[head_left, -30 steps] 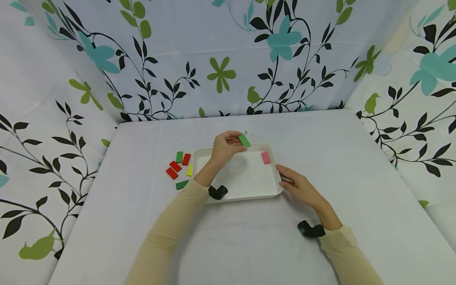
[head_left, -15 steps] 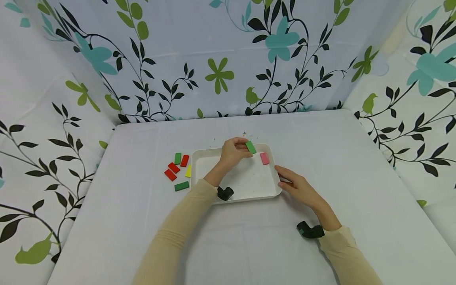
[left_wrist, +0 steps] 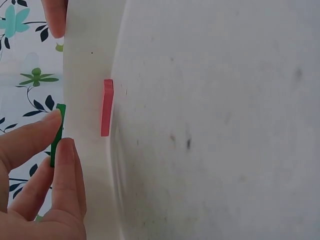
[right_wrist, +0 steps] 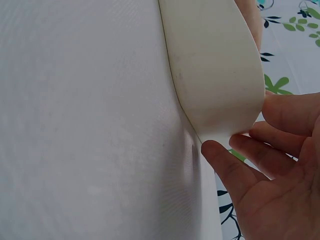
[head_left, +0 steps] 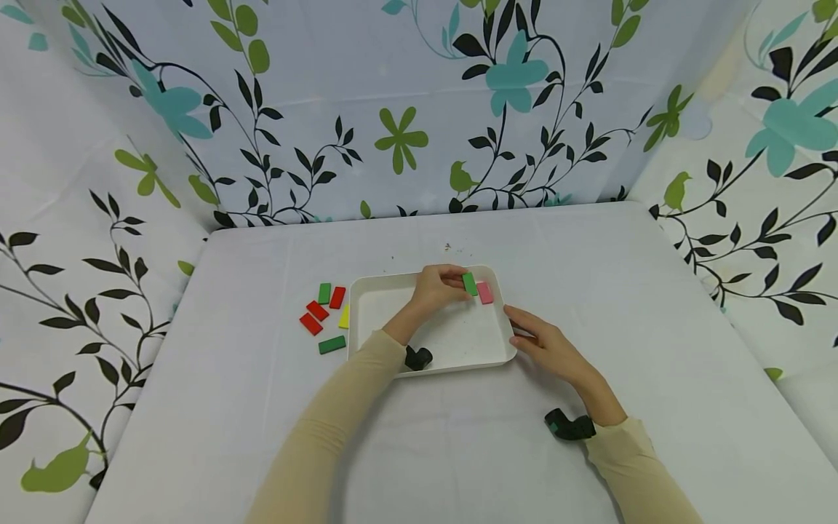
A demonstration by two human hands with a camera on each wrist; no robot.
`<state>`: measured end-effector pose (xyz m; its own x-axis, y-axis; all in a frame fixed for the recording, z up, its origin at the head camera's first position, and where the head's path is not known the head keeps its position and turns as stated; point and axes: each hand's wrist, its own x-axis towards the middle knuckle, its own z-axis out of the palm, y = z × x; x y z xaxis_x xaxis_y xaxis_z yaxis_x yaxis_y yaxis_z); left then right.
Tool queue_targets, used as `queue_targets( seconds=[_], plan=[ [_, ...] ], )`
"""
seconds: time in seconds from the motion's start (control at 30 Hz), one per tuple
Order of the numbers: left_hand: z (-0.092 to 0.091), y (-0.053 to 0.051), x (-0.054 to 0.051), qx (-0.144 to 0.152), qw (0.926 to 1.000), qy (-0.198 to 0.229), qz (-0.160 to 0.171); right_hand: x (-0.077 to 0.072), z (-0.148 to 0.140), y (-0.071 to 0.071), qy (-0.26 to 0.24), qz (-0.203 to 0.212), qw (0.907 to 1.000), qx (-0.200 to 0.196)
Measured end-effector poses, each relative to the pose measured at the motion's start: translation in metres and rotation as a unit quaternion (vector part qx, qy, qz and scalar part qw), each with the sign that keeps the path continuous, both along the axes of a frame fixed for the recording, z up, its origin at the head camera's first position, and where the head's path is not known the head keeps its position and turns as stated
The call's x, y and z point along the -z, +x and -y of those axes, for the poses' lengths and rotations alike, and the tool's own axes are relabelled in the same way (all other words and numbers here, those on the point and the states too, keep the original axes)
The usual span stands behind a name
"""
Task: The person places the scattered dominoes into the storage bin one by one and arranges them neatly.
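Note:
My left hand (head_left: 433, 290) pinches a small green block (head_left: 470, 284) between thumb and fingertips, over the far right part of a white tray (head_left: 455, 336). Just right of the green block, a pink block (head_left: 485, 293) lies in the tray. In the left wrist view the held green block (left_wrist: 59, 127) stands on edge in the fingers, apart from the pink block (left_wrist: 106, 108). My right hand (head_left: 548, 346) touches the tray's right side with extended fingers. Those fingertips meet the tray's outer wall (right_wrist: 220, 65) in the right wrist view.
Left of the tray lie several loose blocks on the white-covered table (head_left: 216, 407): red blocks (head_left: 310, 324), green blocks (head_left: 332, 344) and a yellow block (head_left: 344, 316) against the tray's side. A patterned curtain (head_left: 327, 94) hangs behind the table.
My left hand has moved right and a little nearer, bringing the green block down beside the pink one. The right hand stays at the tray's edge.

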<state>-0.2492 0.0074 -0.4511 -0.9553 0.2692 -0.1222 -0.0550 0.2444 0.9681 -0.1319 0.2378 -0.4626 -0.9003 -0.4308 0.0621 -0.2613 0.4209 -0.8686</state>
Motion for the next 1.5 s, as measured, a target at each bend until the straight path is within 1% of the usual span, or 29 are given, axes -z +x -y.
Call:
queue_targets(
  seconds=[0.23,0.37,0.57,0.77,1.0,1.13,1.37,1.5],
  plan=[
    [-0.004,0.000,0.000,-0.008,0.9992,-0.004,0.038,-0.002,0.000,0.000,0.008,-0.002,1.0000,0.004],
    [-0.005,0.001,0.001,-0.013,0.9988,0.000,0.047,-0.001,0.000,0.000,0.009,-0.001,0.9999,0.005],
    [-0.005,0.001,0.006,-0.014,0.9989,0.004,0.044,0.000,0.000,0.000,0.006,0.003,1.0000,0.004],
    [-0.005,0.001,0.011,-0.010,0.9993,-0.008,0.036,0.001,0.000,0.000,0.006,0.002,1.0000,0.003],
    [-0.006,-0.001,0.015,-0.012,0.9995,-0.025,0.017,-0.001,0.001,0.002,0.009,0.002,0.9999,0.008],
    [-0.007,-0.003,0.016,-0.011,0.9995,-0.023,0.016,-0.001,0.001,0.001,0.010,0.000,0.9999,0.008],
    [-0.007,-0.003,0.018,-0.008,0.9997,-0.010,0.023,0.000,0.000,0.000,0.007,0.000,1.0000,0.004],
    [-0.007,-0.003,0.018,-0.005,0.9998,-0.012,0.018,0.000,0.001,0.000,0.009,-0.001,1.0000,0.003]
  ],
)
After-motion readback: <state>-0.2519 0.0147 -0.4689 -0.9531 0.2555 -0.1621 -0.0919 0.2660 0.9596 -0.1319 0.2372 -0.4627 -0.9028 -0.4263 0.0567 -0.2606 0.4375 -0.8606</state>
